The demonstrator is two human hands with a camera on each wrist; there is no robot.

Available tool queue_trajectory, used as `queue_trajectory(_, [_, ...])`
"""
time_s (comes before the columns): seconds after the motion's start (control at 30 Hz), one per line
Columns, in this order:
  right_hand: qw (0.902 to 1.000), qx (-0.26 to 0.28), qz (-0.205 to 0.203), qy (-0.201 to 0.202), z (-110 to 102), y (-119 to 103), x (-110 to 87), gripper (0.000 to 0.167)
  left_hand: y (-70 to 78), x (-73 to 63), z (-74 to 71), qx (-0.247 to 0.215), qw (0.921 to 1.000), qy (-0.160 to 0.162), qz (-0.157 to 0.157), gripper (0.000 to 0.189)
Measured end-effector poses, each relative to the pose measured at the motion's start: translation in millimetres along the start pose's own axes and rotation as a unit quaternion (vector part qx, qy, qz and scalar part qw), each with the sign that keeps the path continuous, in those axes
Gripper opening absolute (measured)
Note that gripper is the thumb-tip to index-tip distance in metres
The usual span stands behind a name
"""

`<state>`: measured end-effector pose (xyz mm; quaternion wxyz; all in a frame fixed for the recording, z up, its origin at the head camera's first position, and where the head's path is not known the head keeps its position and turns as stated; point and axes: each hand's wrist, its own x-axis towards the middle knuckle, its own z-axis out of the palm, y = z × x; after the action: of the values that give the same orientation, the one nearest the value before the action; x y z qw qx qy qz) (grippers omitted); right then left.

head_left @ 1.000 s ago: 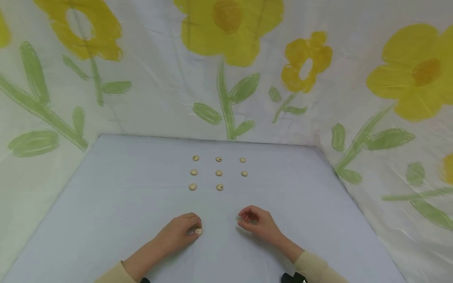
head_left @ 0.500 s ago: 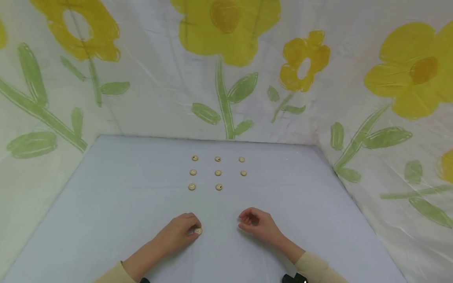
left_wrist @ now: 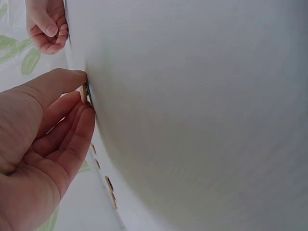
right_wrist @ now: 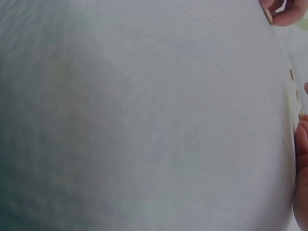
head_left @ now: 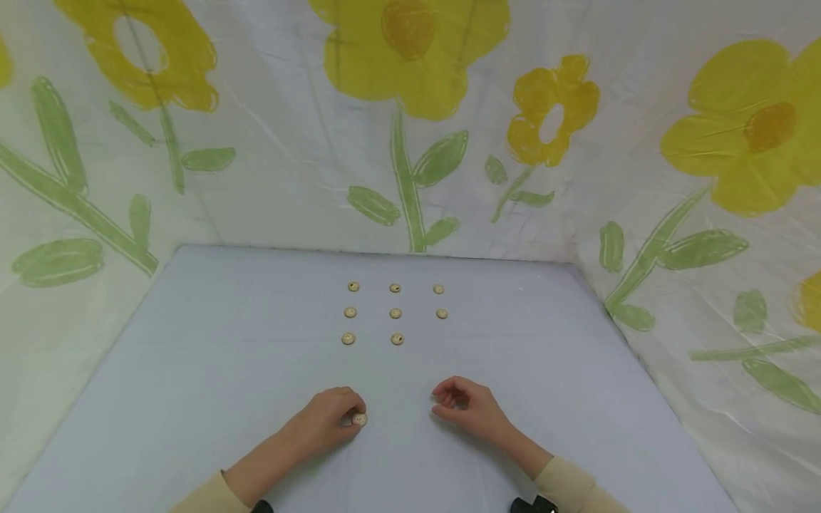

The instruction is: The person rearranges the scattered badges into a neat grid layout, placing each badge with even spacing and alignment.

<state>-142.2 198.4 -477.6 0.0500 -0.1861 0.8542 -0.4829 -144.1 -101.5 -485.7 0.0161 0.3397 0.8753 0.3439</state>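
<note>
My left hand (head_left: 323,424) pinches a small round wooden disc (head_left: 360,420) between thumb and fingertips, low over the pale table. Small dark marks show on the face of this disc. In the left wrist view the held disc (left_wrist: 83,93) is seen edge-on, right at the table surface. To the right, my right hand (head_left: 471,410) rests on the table with loosely curled fingers and nothing in them. Farther off, similar discs lie flat in rows: three at the back, three in the middle, and in the front row a left disc (head_left: 348,338) and a centre disc (head_left: 398,339).
The pale table (head_left: 244,385) reaches to a white curtain (head_left: 282,178) painted with yellow flowers, which also closes off both sides. Dark wrist cameras, such as the right one (head_left: 534,505), sit below the cuffs of the beige sleeves (head_left: 567,484).
The head view has shifted very slightly. Both hands stay in place, the left still pinching the disc.
</note>
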Motion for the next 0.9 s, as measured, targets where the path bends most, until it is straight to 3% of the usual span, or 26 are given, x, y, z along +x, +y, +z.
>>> queue_trajectory(0.47, [0.9999, 0.004, 0.006, 0.007, 2, 1, -1.5, 0.022, 1.0, 17.2, -4.7, -0.016, 0.9986, -0.039, -0.033, 0.008])
queue_trajectory(0.9, [0.9999, 0.005, -0.002, 0.009, 2, 3, -1.6, 0.024, 0.6, 43.8, -4.6, -0.007, 0.9995, -0.030, 0.007, 0.009])
